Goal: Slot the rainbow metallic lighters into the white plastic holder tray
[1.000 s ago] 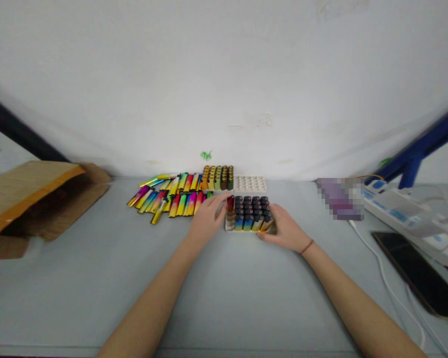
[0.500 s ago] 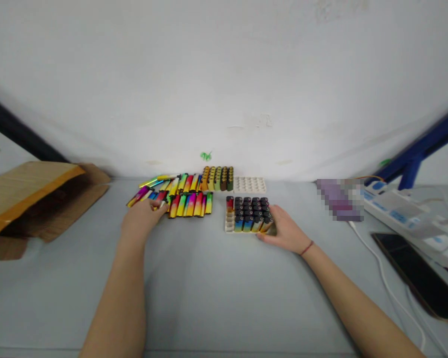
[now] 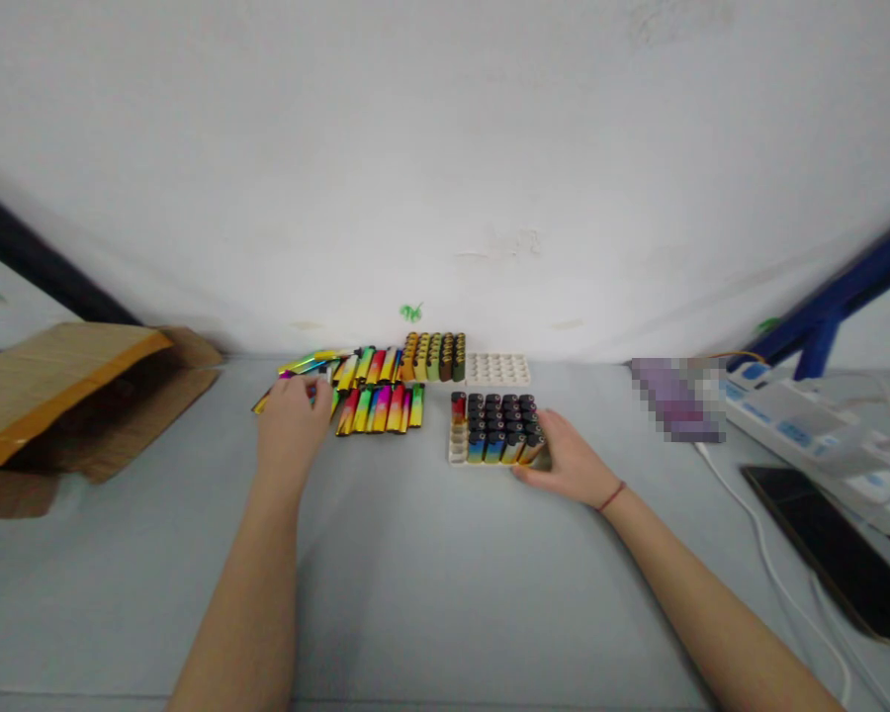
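My left hand is at the left part of a loose pile of shiny multicoloured lighters, its fingers curled down on a lighter that is mostly hidden behind them. Lying flat, the pile's lighters form two rough rows. My right hand wraps round the right side of a white tray, thumb at the near corner. Upright lighters with black tops fill most of the tray. In its left column one red lighter stands at the far end, with bare holes nearer me.
Behind, against the wall, stands a block of gold-topped lighters beside a second white tray with bare holes. An open cardboard box lies at left. At right are a power strip, a white cable and a dark phone.
My left hand has shifted slightly up and to the right over the pile, its fingers now more curled. My right hand stays on the tray.
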`<state>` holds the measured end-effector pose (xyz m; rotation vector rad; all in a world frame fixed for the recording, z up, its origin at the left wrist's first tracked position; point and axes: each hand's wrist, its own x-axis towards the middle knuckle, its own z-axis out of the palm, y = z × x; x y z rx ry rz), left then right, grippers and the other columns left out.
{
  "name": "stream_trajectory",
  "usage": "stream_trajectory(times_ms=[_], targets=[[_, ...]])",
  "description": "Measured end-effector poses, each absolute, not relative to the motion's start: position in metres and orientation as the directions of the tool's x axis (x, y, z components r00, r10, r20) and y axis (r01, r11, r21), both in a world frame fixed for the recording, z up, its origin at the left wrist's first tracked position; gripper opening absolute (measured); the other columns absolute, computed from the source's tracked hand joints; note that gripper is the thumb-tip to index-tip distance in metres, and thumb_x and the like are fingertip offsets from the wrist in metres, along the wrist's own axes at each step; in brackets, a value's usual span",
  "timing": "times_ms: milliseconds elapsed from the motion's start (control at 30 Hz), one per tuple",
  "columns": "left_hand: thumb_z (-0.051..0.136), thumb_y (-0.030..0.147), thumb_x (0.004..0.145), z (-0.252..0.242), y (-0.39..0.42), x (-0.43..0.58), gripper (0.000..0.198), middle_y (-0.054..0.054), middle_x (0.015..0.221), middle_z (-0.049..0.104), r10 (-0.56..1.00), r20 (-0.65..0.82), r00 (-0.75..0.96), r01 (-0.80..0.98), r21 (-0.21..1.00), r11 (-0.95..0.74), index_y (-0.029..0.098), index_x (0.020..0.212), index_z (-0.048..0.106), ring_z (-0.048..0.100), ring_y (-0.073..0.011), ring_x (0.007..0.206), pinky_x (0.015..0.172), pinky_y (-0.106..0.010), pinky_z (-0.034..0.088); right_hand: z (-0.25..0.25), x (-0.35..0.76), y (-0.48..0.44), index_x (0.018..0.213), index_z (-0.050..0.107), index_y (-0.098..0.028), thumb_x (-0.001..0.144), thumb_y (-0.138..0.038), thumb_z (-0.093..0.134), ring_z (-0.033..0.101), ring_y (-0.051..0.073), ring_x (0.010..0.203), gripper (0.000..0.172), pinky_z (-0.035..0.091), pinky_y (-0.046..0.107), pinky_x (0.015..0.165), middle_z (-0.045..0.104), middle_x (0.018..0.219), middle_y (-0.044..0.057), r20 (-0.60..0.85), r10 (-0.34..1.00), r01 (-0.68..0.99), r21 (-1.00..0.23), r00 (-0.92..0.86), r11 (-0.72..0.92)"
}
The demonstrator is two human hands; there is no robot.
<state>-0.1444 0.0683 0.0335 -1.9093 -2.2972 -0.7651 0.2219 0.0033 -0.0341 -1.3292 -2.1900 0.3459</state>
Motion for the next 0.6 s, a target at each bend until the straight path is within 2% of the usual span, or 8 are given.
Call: stream_trajectory(times_ms=[100, 167, 233, 300, 367, 500, 600], targets=[[0.038, 0.033, 0.089, 0.037, 0.068, -0.130, 0.026, -0.018, 0.098, 0.067, 0.898, 0.376, -0.228, 0.885, 0.465, 0.029, 0.015, 0.089, 0.058, 0.061, -0.0310, 0.104, 0.093, -0.044, 0.047, -0.035, 0.222, 0.003, 0.135, 0.044, -0.014, 0.077, -0.053, 0.069, 0.058, 0.038, 0.114, 0.075, 0.046, 0.056, 0.098, 0.060, 0.126, 0.020, 0.334, 0.873, 0.736, -0.475, -0.356, 0.482], [0.039, 0.033, 0.089, 0.035, 0.068, -0.118, 0.021, -0.013, 0.092, 0.066, 0.911, 0.326, -0.254, 0.769, 0.639, -0.014, 0.018, 0.090, 0.053, 0.065, -0.0263, 0.092, 0.084, -0.040, 0.051, -0.036, 0.223, 0.003, 0.136, 0.044, -0.015, 0.076, -0.053, 0.069, 0.058, 0.038, 0.113, 0.075, 0.045, 0.056, 0.098, 0.060, 0.127, 0.020, 0.347, 0.867, 0.736, -0.466, -0.358, 0.490], [0.040, 0.036, 0.089, 0.031, 0.067, -0.105, 0.018, -0.005, 0.084, 0.065, 0.936, 0.222, -0.274, 0.534, 0.844, -0.044, 0.021, 0.094, 0.047, 0.065, -0.0190, 0.071, 0.068, -0.032, 0.053, -0.035, 0.222, 0.003, 0.136, 0.044, -0.015, 0.077, -0.052, 0.069, 0.059, 0.037, 0.112, 0.074, 0.045, 0.055, 0.099, 0.061, 0.126, 0.019, 0.357, 0.859, 0.730, -0.460, -0.368, 0.504], [0.044, 0.036, 0.086, 0.026, 0.064, -0.090, 0.015, 0.001, 0.075, 0.062, 0.958, 0.142, -0.247, 0.258, 0.963, -0.076, 0.023, 0.093, 0.042, 0.060, -0.0134, 0.055, 0.055, -0.026, 0.049, -0.035, 0.222, 0.003, 0.136, 0.044, -0.015, 0.077, -0.051, 0.069, 0.059, 0.036, 0.111, 0.074, 0.045, 0.054, 0.098, 0.061, 0.125, 0.019, 0.357, 0.855, 0.728, -0.456, -0.377, 0.512], [0.049, 0.032, 0.080, 0.022, 0.060, -0.074, 0.014, 0.006, 0.064, 0.056, 0.970, 0.119, -0.210, 0.095, 0.990, -0.101, 0.023, 0.086, 0.039, 0.053, -0.0103, 0.047, 0.049, -0.021, 0.043, -0.034, 0.221, 0.003, 0.135, 0.044, -0.013, 0.077, -0.051, 0.069, 0.059, 0.036, 0.110, 0.073, 0.046, 0.054, 0.098, 0.061, 0.124, 0.020, 0.350, 0.857, 0.734, -0.450, -0.378, 0.508], [0.053, 0.024, 0.074, 0.018, 0.049, -0.047, 0.015, 0.009, 0.056, 0.047, 0.987, 0.105, -0.122, -0.031, 0.994, -0.109, 0.023, 0.077, 0.039, 0.044, -0.0071, 0.044, 0.047, -0.019, 0.036, -0.033, 0.221, 0.003, 0.134, 0.045, -0.011, 0.077, -0.052, 0.069, 0.059, 0.037, 0.110, 0.074, 0.046, 0.054, 0.097, 0.061, 0.124, 0.021, 0.337, 0.865, 0.743, -0.450, -0.372, 0.495], [0.054, 0.029, 0.075, 0.018, 0.044, -0.035, 0.014, 0.008, 0.055, 0.044, 0.999, 0.042, -0.032, -0.128, 0.991, -0.046, 0.022, 0.077, 0.042, 0.038, -0.0069, 0.042, 0.044, -0.019, 0.031, -0.033, 0.221, 0.003, 0.133, 0.044, -0.013, 0.077, -0.053, 0.068, 0.059, 0.037, 0.111, 0.073, 0.046, 0.056, 0.096, 0.061, 0.125, 0.021, 0.329, 0.871, 0.745, -0.457, -0.365, 0.485]])
